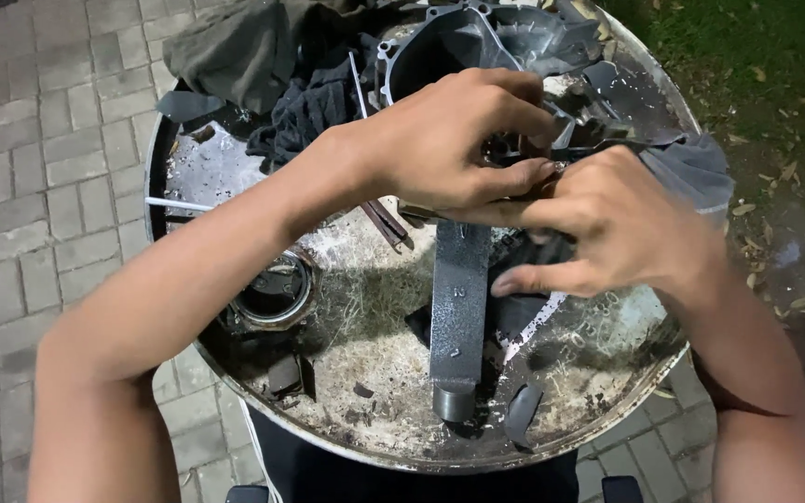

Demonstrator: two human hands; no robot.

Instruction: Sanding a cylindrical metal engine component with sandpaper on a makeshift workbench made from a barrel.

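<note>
I note a round metal can (pixel 277 291) resting left on the grimy round drum top (pixel 598 363), clear of the work. The left hand (pixel 440 140) and right hand (pixel 617 224) meet at centre, fingers pressed together pinching the far end of a grey cast-metal lever arm (pixel 458 317), whose near end lies on the drum, apparently for support.

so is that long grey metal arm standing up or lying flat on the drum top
Lying flat: the grey metal arm rests lengthwise on the round drum top, its far end under both hands.
</note>
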